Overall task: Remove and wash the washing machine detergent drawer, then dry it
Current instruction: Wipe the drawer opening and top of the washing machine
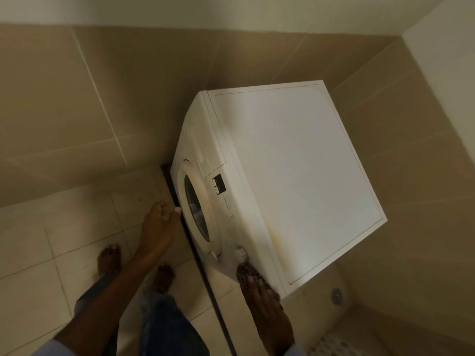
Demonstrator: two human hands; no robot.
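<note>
From where I stand, the detergent drawer point(204, 147) is not out yet. It sits shut and flush in the front panel of the washing machine point(295, 176), above the round door point(198, 206) and at the far end from the dial point(240, 253). The person's left grip point(160, 222) hangs in front of the door's rim, fingers loosely curled and grasping nothing, well apart from the drawer. The right grip point(259, 289) lies flat and released on the machine's near front corner, just beside the dial, with something dark and beaded over the fingers that I cannot make out. I'd expect the drawer to be a light, stiff plastic tray, probably slick with soap residue. It looks best taken by the recess under its front lip and drawn straight out, and a catch inside may need pressing. Its compartments are hidden while it is closed, so I cannot say what they hold. The drum behind the door glass is too dim to tell.
</note>
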